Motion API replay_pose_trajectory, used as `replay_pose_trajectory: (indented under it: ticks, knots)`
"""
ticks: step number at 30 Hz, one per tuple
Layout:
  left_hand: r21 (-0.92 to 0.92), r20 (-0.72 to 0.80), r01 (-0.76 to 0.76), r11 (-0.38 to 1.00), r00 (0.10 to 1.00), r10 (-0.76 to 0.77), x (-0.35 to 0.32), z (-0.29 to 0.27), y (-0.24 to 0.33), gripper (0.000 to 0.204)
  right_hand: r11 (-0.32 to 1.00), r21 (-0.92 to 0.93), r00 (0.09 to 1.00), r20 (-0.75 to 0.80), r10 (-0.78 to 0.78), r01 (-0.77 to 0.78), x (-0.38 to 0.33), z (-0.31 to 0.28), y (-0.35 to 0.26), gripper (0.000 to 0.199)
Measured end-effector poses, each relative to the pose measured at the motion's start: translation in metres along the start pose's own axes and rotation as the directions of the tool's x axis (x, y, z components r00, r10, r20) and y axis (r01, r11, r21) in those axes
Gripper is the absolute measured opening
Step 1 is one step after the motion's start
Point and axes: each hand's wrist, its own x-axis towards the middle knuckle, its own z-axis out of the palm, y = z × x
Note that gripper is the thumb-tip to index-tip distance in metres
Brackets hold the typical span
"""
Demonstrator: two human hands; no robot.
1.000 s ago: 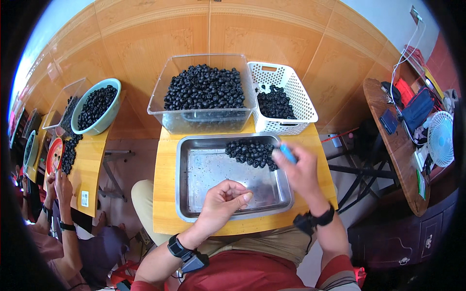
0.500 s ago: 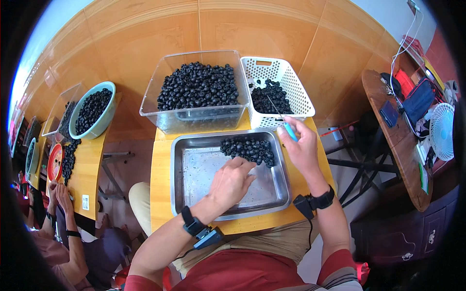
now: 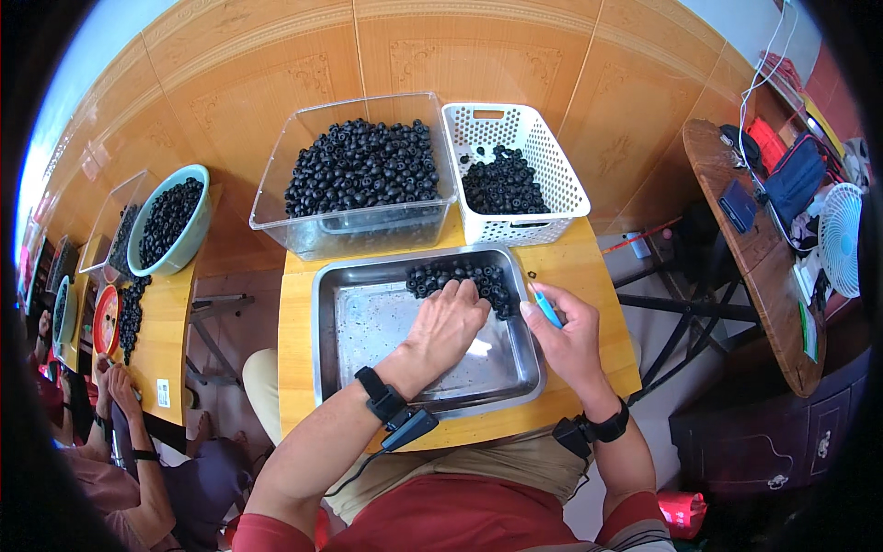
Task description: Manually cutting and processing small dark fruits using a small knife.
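A metal tray [image 3: 361,322] stands in front of me, with a heap of small black ring-shaped pieces [image 3: 497,285] in its far right part. My left hand [image 3: 446,322] lies over the near side of that heap, its fingers curled down among the pieces. Whatever its fingertips pinch is hidden. Beside the tray's right rim, my right hand [image 3: 568,333] grips a slim tool with a light-blue handle [image 3: 547,309] and a thin metal tip. One small black ring [image 3: 532,274] shows at the tip's end.
Behind the tray stand a clear plastic bin [image 3: 354,235] heaped with black pieces and a white perforated basket [image 3: 563,184] holding more. Left, a second table [image 3: 170,345] carries a light-blue basin [image 3: 210,221] and a co-worker's hands [image 3: 118,382]. A brown table [image 3: 736,267] stands right.
My right hand has brought the tool back from over the white basket to the tray's right rim. My left hand has shifted slightly right and up into the heap.
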Motion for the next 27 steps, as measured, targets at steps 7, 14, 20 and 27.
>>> replay_pose_trajectory:
  ticks: [7, 14, 20, 27]
  knots:
    - [-0.017, 0.076, -0.02, 1.0, 0.997, 0.021, -0.014, -0.005, -0.004, 0.011, 0.999, 0.02, 0.999, 0.023, 0.025, -0.026, -0.01, 0.001, 0.005, 0.032]
    - [-0.193, 0.074, 0.01, 0.981, 0.997, 0.005, -0.025, -0.011, -0.006, 0.017, 0.998, 0.031, 0.997, 0.046, 0.054, -0.055, -0.019, 0.003, 0.005, 0.03]
    - [-0.278, -0.02, 0.083, 0.957, 0.995, -0.093, -0.031, -0.014, -0.009, 0.026, 0.993, 0.091, 0.996, 0.035, 0.077, -0.08, -0.024, 0.003, 0.003, 0.028]
    - [-0.471, 0.029, 0.218, 0.855, 0.972, -0.232, -0.065, -0.044, -0.03, 0.018, 0.985, 0.144, 0.995, -0.002, 0.098, -0.097, -0.034, -0.008, 0.004, 0.025]
